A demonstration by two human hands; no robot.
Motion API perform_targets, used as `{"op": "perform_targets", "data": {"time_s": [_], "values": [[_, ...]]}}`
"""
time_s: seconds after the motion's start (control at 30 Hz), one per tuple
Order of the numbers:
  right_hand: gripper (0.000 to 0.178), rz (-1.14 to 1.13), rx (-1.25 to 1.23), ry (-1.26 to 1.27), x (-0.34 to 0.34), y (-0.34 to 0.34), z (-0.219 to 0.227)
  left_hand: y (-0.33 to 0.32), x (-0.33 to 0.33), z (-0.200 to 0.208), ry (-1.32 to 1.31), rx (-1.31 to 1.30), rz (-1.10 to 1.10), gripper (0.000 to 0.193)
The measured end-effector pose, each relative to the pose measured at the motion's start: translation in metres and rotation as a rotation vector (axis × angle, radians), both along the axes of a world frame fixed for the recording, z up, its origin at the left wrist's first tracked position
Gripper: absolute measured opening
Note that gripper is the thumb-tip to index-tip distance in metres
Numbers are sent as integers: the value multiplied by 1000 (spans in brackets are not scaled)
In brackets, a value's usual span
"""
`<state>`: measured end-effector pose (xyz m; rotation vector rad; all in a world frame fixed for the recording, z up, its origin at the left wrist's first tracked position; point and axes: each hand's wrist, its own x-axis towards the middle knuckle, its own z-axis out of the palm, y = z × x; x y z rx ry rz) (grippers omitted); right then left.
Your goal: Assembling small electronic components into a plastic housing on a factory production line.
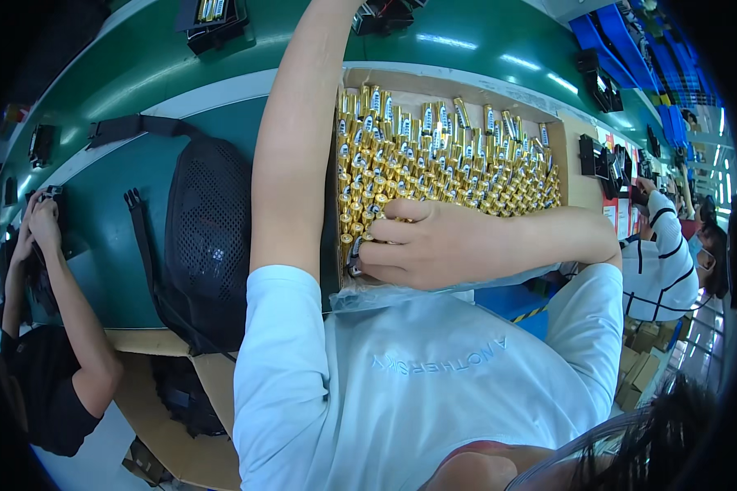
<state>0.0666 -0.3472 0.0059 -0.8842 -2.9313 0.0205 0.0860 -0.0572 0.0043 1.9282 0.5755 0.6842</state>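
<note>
My right hand [422, 244] is at the near left corner of a cardboard box [575, 164] packed with gold AA-type batteries [458, 164]. Its fingers are bent down among the batteries and closed on some of them, though the fingertips are partly hidden. Most batteries stand upright in tight rows; several at the far side lean or lie over the others. My left arm [291, 155] stretches far forward over the box's left side. Only the base of my left hand [345, 4] shows at the top edge, beside a black device [385, 15]; its fingers are out of the picture.
A black mesh bag [209, 221] with straps lies on the green bench left of my arm. Farther off, a black tray [211, 23] holds batteries. Clear plastic film [401, 296] hangs at the box's near edge. Co-workers sit left [57, 376] and right [659, 262]; blue bins [614, 45] stand far right.
</note>
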Motion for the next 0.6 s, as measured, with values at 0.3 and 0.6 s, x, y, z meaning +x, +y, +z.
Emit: {"op": "perform_targets", "data": {"time_s": [0.3, 0.6], "values": [[9, 150, -145, 16, 1, 15, 0, 11, 9, -18, -16, -112, 166, 38], [8, 96, -83, 61, -12, 12, -9, 10, 10, -18, -68, -262, 221, 47]]}}
